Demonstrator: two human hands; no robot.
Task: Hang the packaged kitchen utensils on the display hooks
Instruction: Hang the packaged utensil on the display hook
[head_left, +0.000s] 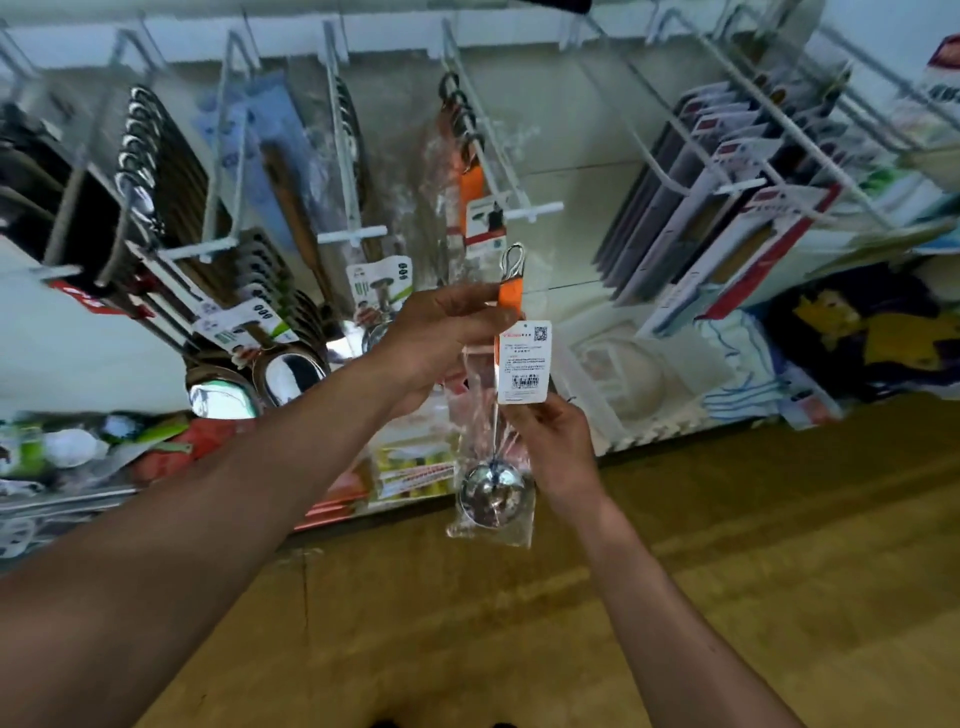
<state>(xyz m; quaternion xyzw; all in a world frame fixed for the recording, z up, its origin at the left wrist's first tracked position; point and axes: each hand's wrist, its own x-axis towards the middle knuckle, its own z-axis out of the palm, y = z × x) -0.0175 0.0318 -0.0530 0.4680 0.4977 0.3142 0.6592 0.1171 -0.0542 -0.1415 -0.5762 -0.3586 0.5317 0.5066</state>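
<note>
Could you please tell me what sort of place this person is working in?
Most likely a shop's kitchenware aisle. White display hooks carry rows of carded utensils, the left hand and right hand hold a bagged ladle bearing a barcode tag, and packaged goods lie below.

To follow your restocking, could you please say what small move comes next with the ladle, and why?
Probably raise the orange-handled steel ladle so its wire loop reaches the white wire hook: left hand and right hand hold it below, and matching orange-handled utensils hang there.
</note>
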